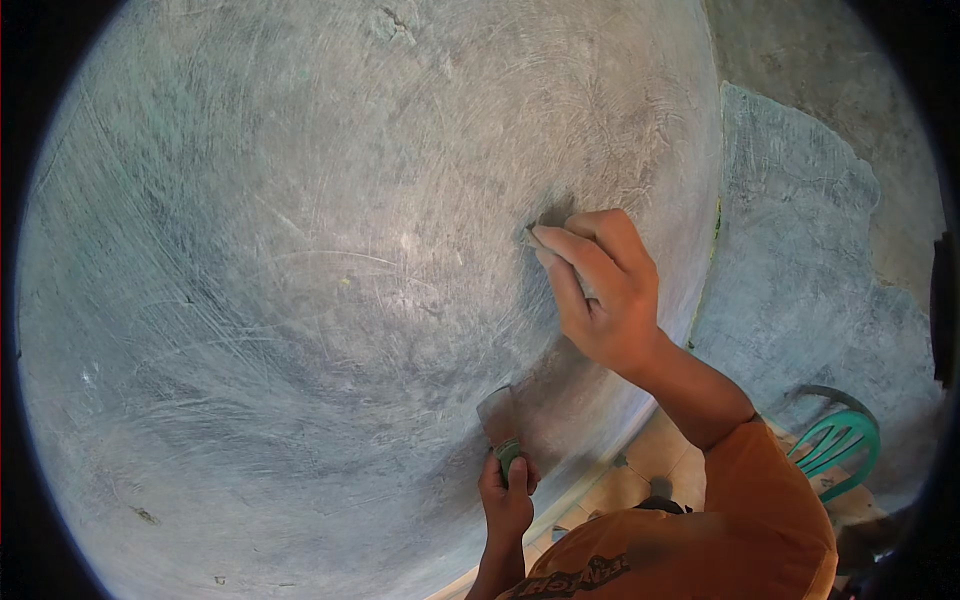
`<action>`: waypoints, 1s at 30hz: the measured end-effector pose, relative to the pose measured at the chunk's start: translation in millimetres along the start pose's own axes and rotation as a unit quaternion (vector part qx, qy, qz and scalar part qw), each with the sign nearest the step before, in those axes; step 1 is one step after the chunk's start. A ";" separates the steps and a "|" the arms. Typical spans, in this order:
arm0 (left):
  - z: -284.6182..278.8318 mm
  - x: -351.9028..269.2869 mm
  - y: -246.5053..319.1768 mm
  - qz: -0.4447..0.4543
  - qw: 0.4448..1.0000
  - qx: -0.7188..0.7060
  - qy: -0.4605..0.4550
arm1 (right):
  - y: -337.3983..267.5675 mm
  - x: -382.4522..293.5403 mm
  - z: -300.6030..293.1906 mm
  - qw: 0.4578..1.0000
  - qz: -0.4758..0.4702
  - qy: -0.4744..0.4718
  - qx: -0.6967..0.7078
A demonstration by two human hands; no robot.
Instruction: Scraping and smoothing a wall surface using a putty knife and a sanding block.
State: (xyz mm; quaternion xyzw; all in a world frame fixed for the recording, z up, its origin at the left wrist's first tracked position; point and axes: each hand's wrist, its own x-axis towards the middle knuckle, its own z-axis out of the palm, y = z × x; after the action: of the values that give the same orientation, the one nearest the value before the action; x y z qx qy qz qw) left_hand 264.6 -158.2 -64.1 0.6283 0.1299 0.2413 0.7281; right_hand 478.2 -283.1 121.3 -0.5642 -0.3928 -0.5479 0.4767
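A wide grey, scratched surface, apparently a plastered wall [337,187], fills most of the view. My right hand [607,292] is raised against it right of centre, its fingertips closed on a small, thin, greyish piece [533,238] that I cannot identify more closely. Lower down, my left hand [510,487] grips the green handle [508,452] of a putty knife. The knife's flat metal blade [497,414] points up and lies close to the grey surface; whether it touches cannot be told.
A green plastic chair [844,454] stands at the lower right. Beige tiles [652,454] show beneath my right arm. Beyond the surface's right edge lies a patchy grey area [787,210] with an uneven border. A dark object [943,311] is at the far right rim.
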 end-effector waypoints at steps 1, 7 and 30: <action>1.3 -0.2 1.5 0.004 1.000 0.004 0.002 | 0.0 -0.2 0.8 1.000 -0.020 -0.002 -0.007; -4.9 -2.2 0.7 0.012 0.999 0.027 -0.022 | -5.6 -6.8 1.9 1.000 -0.021 -0.019 -0.002; 56.2 6.5 2.9 0.087 0.990 0.103 0.032 | 88.2 -116.5 -67.3 0.950 0.296 -0.100 0.008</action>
State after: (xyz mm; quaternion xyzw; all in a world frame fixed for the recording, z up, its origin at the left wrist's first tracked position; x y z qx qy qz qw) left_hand 297.2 -202.4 -50.6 0.7006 0.1223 0.3089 0.6315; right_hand 536.3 -360.0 -7.5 -0.7032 -0.2586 -0.3193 0.5803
